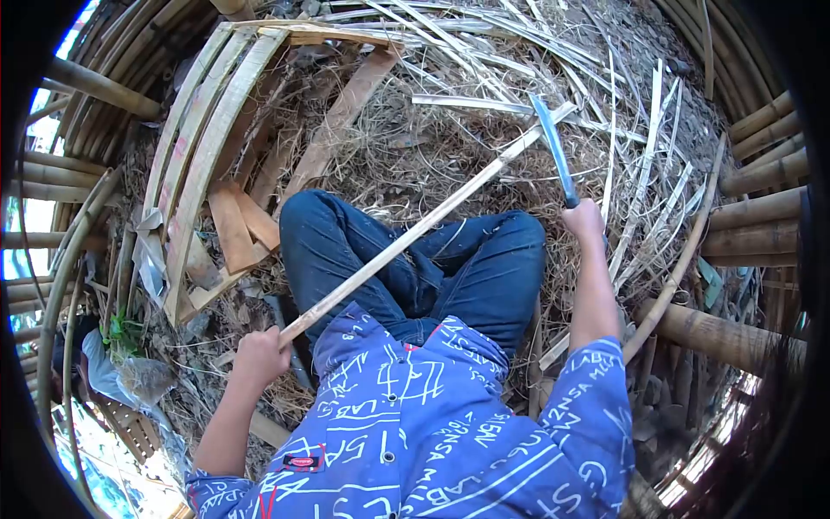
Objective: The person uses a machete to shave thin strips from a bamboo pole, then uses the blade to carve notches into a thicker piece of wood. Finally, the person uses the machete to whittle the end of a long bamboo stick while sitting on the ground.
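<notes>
My left hand [261, 359] is closed round the lower end of a long pale bamboo strip [415, 232], which slants up and right across my crossed legs. In my right hand [584, 221] is the dark handle of a long-bladed knife [555, 149]. Its blade points up and away from me, and near its tip it overlaps the far end of the strip. Fingers of both hands are wrapped tight. A thin split sliver [471, 103] reaches left from where blade and strip meet.
Shavings [415, 147] cover the ground ahead. Several split bamboo strips [653, 173] lie at the right and back. A slatted wooden crate [212, 138] stands at the left, with wood pieces [232, 227] beside it. Bamboo pole walls [761, 233] close in both sides.
</notes>
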Available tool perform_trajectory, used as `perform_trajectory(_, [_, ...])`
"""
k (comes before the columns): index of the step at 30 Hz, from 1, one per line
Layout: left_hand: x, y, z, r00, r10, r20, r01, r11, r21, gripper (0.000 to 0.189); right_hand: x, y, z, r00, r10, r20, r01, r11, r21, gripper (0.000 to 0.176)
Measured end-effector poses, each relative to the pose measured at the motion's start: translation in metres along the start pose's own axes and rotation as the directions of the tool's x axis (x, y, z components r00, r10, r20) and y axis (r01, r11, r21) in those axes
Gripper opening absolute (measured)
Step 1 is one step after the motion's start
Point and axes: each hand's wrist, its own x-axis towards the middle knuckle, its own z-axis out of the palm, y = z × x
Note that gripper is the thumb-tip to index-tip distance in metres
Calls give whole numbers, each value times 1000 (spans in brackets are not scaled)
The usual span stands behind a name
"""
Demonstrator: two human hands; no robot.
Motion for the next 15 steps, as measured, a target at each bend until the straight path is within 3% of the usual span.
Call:
perform_trajectory(4, [9, -1, 6, 1000, 24, 6, -24, 999, 35, 26, -43, -9, -9, 992, -122, -38, 125, 988, 87, 26])
perform_trajectory(7, [15, 4, 0, 1000, 22, -5, -21, 999, 50, 31, -67, -15, -6, 992, -121, -15, 122, 975, 186, 24])
perform_trajectory(10, [16, 4, 0, 997, 48, -59, -47, 999, 17, 36, -104, -25, -3, 977, -202, -74, 215, 898, 385, 22])
perform_trajectory(15, [16, 15, -3, 985, 64, -162, -68, 997, -20, 43, -169, -50, 7, 969, -246, 15, 180, 749, 638, 18])
